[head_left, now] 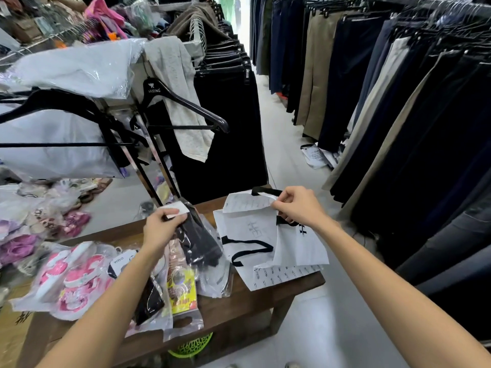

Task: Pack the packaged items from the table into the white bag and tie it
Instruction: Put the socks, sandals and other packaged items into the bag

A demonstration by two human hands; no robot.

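The white bag (297, 248) with black ribbon handles lies on the right end of the wooden table (239, 306). My right hand (297, 208) pinches its upper edge and holds the mouth up. My left hand (159, 229) grips the white header of a clear packet of black garments (202, 240), lifted just left of the bag. More packaged items lie on the table's left part: pink sandals in plastic (71, 280), a yellow-labelled packet (182, 290) and a black packet (148, 298).
A clothes rack with black hangers (186, 104) and a grey towel (183, 102) stands behind the table. Dark trousers hang along the right side of the aisle (398, 115). Bagged shoes (39, 224) pile up at the left. A green basket (191, 346) sits under the table.
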